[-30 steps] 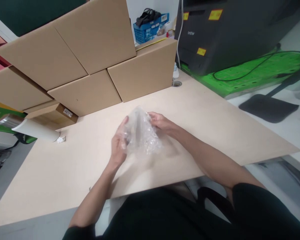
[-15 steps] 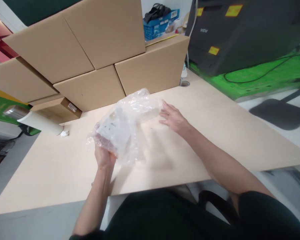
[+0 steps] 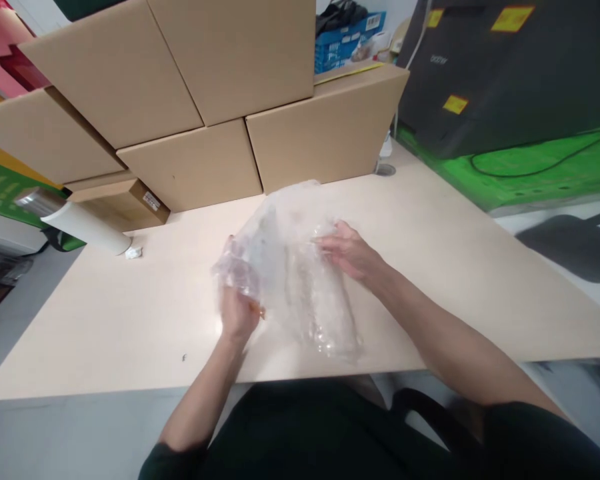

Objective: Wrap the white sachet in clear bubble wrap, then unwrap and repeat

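Note:
A clear sheet of bubble wrap (image 3: pixel 320 307) hangs between my hands over the table, partly blurred. Behind its film on the left shows a pale flat packet (image 3: pixel 266 240), its kind too blurred to tell. My left hand (image 3: pixel 239 310) is closed around the left end of the wrap, the fingers showing through the plastic. A small orange bit (image 3: pixel 257 308) peeks out by that hand. My right hand (image 3: pixel 350 252) pinches the wrap's right side, its fingertips against the plastic.
Large cardboard boxes (image 3: pixel 190 167) are stacked along the table's (image 3: pixel 430 267) back edge. At left lie a small carton (image 3: pixel 153 203), a white cylinder with a metal end (image 3: pixel 87 227) and a crumpled white scrap (image 3: pixel 134 253). A dark Brother machine (image 3: pixel 480 80) stands at back right.
My right hand, open beside the wrap before, has closed on it. The wrap's loose part has swung down toward me on the right. My left hand has shifted right in view.

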A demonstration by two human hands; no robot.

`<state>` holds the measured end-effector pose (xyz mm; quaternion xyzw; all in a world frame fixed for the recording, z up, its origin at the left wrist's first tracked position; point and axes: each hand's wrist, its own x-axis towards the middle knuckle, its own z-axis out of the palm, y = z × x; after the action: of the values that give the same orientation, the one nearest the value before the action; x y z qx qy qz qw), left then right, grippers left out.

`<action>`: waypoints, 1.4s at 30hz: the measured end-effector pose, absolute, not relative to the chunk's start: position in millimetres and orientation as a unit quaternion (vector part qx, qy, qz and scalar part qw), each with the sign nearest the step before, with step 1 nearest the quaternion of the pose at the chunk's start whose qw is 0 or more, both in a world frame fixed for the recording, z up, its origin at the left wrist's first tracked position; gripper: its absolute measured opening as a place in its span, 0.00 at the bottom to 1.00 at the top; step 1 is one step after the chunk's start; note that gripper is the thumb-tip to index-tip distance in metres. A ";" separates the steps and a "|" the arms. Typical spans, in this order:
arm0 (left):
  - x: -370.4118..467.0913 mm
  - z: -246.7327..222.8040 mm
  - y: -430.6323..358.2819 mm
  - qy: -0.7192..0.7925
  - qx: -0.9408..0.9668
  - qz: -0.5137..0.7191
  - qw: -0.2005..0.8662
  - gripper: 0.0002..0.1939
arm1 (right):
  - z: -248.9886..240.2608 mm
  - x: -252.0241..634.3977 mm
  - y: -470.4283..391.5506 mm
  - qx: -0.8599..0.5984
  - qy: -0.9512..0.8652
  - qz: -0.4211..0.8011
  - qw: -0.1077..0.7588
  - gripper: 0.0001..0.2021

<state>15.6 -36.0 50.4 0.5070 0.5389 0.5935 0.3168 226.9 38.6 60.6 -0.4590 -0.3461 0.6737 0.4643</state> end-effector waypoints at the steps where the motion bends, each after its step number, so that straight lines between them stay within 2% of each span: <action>1: 11.3 53.7 -35.4 0.520 0.461 0.634 0.340 0.27 | 59.0 228.7 41.2 -0.462 -0.346 0.664 0.476 0.29; 3: -2.5 56.0 -35.5 0.480 0.375 0.697 0.380 0.26 | 55.2 233.6 47.7 -0.477 -0.346 0.639 0.495 0.26; 6: -34.6 46.3 -42.9 0.519 0.338 0.688 0.378 0.27 | 48.8 242.7 58.7 -0.508 -0.337 0.606 0.511 0.23; 9: -68.5 30.0 -58.9 0.635 0.369 0.608 0.300 0.43 | 41.3 250.0 67.7 -0.522 -0.335 0.591 0.515 0.22; 11: -82.9 22.8 -69.7 0.683 0.479 0.510 0.212 0.47 | 36.2 252.4 71.2 -0.521 -0.344 0.588 0.514 0.20; 13: -87.9 20.7 -76.4 0.684 0.602 0.396 0.116 0.43 | 32.2 253.2 73.2 -0.517 -0.347 0.585 0.519 0.21; 16: -82.8 24.8 -75.2 0.634 0.709 0.309 0.031 0.26 | 30.0 254.2 75.1 -0.519 -0.335 0.581 0.529 0.22; 18: -78.3 30.3 -69.5 0.603 0.715 0.351 0.031 0.16 | 30.9 256.4 76.7 -0.525 -0.334 0.575 0.532 0.24; 21: -81.3 38.9 -62.8 0.608 0.590 0.529 0.052 0.10 | 33.3 263.3 80.6 -0.529 -0.339 0.553 0.547 0.25; 23: -92.6 41.7 -64.2 0.613 0.453 0.643 0.076 0.13 | 33.7 269.9 84.0 -0.533 -0.345 0.532 0.560 0.26; 25: -109.6 40.0 -72.2 0.623 0.359 0.685 0.118 0.23 | 32.1 276.6 87.9 -0.541 -0.351 0.510 0.569 0.26; 28: -134.8 31.2 -92.2 0.726 0.333 0.579 0.166 0.41 | 26.6 283.6 93.5 -0.559 -0.344 0.494 0.571 0.26; 30: -142.7 26.3 -103.5 0.794 0.367 0.473 0.101 0.46 | 22.0 285.2 96.2 -0.568 -0.334 0.492 0.569 0.27; 32: -139.5 26.4 -108.1 0.804 0.429 0.409 -0.034 0.42 | 17.3 285.4 97.9 -0.574 -0.329 0.487 0.570 0.26; 34: -126.2 32.7 -104.2 0.771 0.506 0.374 -0.097 0.29 | 13.1 285.5 98.8 -0.580 -0.329 0.482 0.569 0.25; 35: -117.0 37.6 -99.4 0.753 0.546 0.359 -0.080 0.22 | 11.2 285.7 99.0 -0.582 -0.332 0.481 0.566 0.25; 36: -107.0 42.9 -93.0 0.739 0.584 0.334 -0.021 0.20 | 9.7 286.0 99.0 -0.583 -0.337 0.480 0.562 0.25; 39: -79.6 56.1 -68.9 0.709 0.654 0.220 0.144 0.24 | 7.6 286.3 98.7 -0.588 -0.341 0.480 0.555 0.23; 42: -64.0 56.8 -46.5 0.734 0.628 0.173 0.192 0.24 | 8.8 284.4 97.8 -0.593 -0.325 0.482 0.557 0.22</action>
<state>-64.0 -46.5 56.8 0.6282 0.7339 0.1727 0.1925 284.4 97.8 8.8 -0.5928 -0.3253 0.4820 0.5572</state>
